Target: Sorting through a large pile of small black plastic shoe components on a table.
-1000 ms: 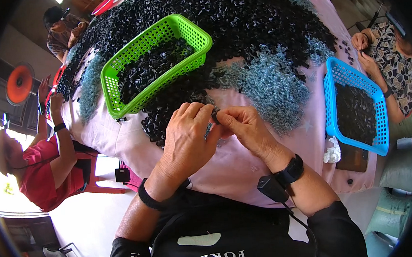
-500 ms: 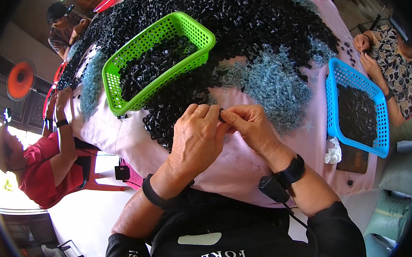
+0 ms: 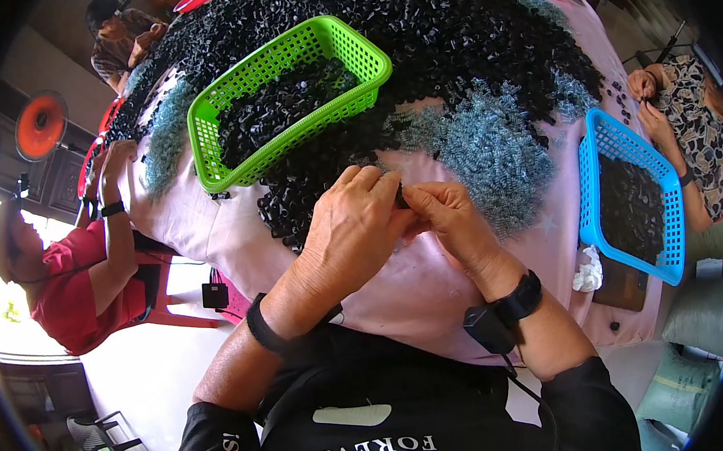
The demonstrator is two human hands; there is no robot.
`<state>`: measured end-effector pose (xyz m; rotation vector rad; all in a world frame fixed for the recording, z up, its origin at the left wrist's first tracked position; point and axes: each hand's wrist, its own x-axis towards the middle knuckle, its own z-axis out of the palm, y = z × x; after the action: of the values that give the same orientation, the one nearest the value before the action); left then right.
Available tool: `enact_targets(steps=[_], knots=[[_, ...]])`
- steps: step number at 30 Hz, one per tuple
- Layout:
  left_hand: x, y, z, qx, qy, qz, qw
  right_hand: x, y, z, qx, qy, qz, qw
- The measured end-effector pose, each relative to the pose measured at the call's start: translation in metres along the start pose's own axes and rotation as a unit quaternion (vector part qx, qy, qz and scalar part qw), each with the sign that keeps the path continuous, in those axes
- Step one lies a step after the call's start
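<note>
My left hand (image 3: 351, 226) and my right hand (image 3: 451, 217) meet over the near part of the table, fingertips pinched together. Between them sits a small black plastic piece (image 3: 400, 196), mostly covered by fingers, so its exact shape is hidden. Just beyond my hands lies a heap of similar black pieces (image 3: 448, 18), spread widely over the far part of the table. A pile of small bluish, clear-looking coils like springs (image 3: 491, 158) lies to the right of my fingers. The green basket (image 3: 288, 138), partly filled with black pieces, stands on the heap beyond my left hand.
A blue basket (image 3: 642, 258) with black pieces stands at the right edge, beside a crumpled white tissue (image 3: 588, 270). Pink cloth (image 3: 384, 308) covers the table. Co-workers sit at the left (image 3: 80, 274), far left (image 3: 126, 41) and right (image 3: 690, 135). A fan (image 3: 41, 126) stands at left.
My fingers have shifted slightly around the black piece, and my hands sit a little more to the right in view. The baskets also appear slightly shifted right.
</note>
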<state>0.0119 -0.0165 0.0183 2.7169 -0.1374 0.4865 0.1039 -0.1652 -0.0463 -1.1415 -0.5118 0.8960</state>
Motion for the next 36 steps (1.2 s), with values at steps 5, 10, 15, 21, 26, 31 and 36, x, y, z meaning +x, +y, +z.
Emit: enact_targets(steps=[5,10,15,21,26,31,36], knots=[[0.002,0.003,0.004,-0.012,0.040,0.021,0.999,0.000,0.003,0.001,0.090,0.017,-0.005,0.996],[0.003,0.006,0.014,0.001,0.067,0.034,0.997,0.002,0.005,-0.001,0.101,0.016,-0.014,0.995],[0.001,0.006,0.018,-0.018,0.086,0.003,0.996,0.004,0.008,-0.004,0.111,0.017,-0.023,0.993],[-0.006,-0.002,0.011,-0.040,0.067,-0.010,0.997,0.001,0.004,0.000,0.064,-0.006,-0.013,0.998],[-0.008,0.000,0.010,-0.067,0.102,0.010,0.992,0.003,0.006,-0.004,0.121,-0.040,-0.013,0.992],[-0.005,0.002,-0.008,-0.099,0.068,-0.002,0.993,0.001,0.004,0.000,0.099,-0.018,-0.027,0.995],[-0.006,0.000,-0.012,-0.135,0.077,-0.052,0.986,0.000,0.003,0.005,-0.005,-0.023,-0.063,0.998]])
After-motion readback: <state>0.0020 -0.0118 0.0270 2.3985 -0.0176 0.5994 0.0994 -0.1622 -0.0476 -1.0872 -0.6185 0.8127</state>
